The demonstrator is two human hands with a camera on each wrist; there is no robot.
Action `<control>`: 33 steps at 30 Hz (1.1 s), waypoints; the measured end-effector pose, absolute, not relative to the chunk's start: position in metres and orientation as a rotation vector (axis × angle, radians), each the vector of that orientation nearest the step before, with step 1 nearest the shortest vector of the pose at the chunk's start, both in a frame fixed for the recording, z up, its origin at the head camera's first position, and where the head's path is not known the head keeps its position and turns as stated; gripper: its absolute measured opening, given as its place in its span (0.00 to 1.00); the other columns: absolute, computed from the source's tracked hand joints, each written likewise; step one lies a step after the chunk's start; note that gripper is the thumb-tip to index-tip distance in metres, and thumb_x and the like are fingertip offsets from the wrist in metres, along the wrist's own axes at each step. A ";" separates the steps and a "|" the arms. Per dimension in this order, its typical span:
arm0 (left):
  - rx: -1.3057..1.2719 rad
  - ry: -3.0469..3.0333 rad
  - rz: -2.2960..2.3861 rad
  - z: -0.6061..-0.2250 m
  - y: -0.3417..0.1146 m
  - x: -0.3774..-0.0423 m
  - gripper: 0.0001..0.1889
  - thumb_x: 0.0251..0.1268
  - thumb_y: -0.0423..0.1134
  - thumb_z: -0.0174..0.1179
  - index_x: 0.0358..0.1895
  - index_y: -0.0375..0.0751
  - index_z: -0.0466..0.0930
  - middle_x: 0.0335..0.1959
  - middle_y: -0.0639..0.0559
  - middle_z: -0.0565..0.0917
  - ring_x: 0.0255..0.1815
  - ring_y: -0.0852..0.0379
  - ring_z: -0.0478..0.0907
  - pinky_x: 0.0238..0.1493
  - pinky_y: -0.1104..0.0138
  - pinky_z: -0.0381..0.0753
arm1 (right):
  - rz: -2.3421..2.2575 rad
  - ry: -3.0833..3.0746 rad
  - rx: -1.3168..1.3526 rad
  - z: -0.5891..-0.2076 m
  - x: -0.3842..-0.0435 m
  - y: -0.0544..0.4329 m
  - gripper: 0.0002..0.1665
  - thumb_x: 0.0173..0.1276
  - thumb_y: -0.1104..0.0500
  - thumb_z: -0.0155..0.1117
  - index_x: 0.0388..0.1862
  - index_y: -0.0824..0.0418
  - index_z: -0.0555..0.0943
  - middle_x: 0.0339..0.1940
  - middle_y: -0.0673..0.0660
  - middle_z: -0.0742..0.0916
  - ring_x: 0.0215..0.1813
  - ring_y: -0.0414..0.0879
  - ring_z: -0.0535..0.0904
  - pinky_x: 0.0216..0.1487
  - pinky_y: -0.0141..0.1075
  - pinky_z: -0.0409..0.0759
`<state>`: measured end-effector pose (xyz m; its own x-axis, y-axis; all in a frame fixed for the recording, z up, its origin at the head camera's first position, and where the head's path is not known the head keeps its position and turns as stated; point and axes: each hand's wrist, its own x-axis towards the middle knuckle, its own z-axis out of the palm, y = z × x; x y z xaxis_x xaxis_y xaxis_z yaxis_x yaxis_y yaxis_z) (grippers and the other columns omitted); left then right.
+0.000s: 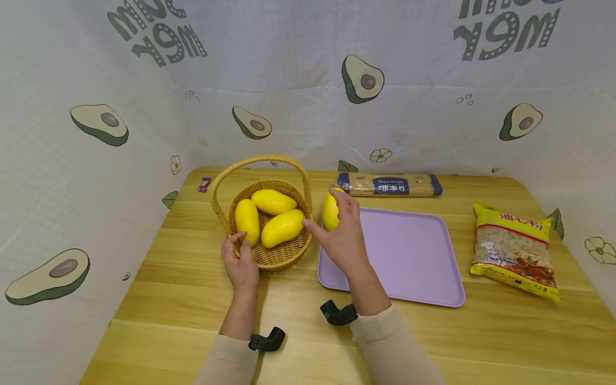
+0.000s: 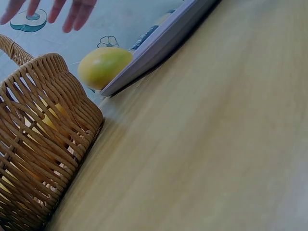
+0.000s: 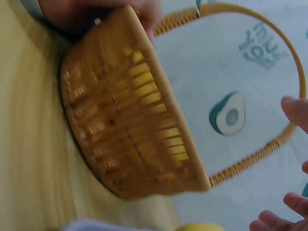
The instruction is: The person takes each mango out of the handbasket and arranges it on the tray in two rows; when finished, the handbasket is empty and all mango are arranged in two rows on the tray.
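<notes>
Lone mango below right hand

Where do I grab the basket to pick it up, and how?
Probably by the top of its handle, coming from above. The handle is a tall arch standing up over the basket, and no hand or fruit touches its top. Gripping the middle of the curve should help keep it from tipping, since three yellow fruits lie inside.

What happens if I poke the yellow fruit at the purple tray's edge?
The yellow fruit would probably roll, since its sides are round. It might wobble crookedly, because it looks longer than it is wide. Its smooth skin could feel slippery.
</notes>
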<state>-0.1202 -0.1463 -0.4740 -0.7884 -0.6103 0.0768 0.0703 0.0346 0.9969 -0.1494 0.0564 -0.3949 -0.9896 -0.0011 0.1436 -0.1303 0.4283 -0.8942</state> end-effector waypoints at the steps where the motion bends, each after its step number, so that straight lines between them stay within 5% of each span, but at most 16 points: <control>1: 0.544 -1.825 -1.804 -0.474 -0.146 -0.120 0.10 0.72 0.32 0.50 0.50 0.32 0.77 0.69 0.40 0.70 0.83 0.45 0.51 0.84 0.50 0.45 | 1.622 -2.557 0.143 -0.394 -0.147 0.052 0.52 0.61 0.46 0.78 0.80 0.46 0.62 0.79 0.59 0.61 0.74 0.63 0.68 0.71 0.60 0.74; 10: 0.532 -1.817 -1.780 -0.475 -0.148 -0.123 0.10 0.71 0.31 0.50 0.49 0.32 0.77 0.65 0.38 0.72 0.82 0.44 0.55 0.84 0.51 0.47 | 1.710 -2.511 0.270 -0.398 -0.131 0.008 0.51 0.59 0.51 0.80 0.78 0.55 0.65 0.77 0.62 0.63 0.67 0.65 0.76 0.65 0.55 0.80; 33: 0.543 -1.825 -1.783 -0.475 -0.147 -0.122 0.10 0.71 0.32 0.50 0.49 0.33 0.78 0.68 0.39 0.71 0.83 0.42 0.53 0.84 0.48 0.46 | 1.064 -2.993 0.363 -0.395 -0.154 -0.029 0.54 0.58 0.38 0.77 0.78 0.55 0.65 0.83 0.65 0.58 0.78 0.71 0.61 0.71 0.64 0.71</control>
<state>-0.1217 -0.1475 -0.4746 -0.7806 -0.6184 0.0908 0.0763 0.0500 0.9958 -0.1536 -0.0291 -0.3949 -0.9727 -0.2310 0.0232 -0.1939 0.7531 -0.6287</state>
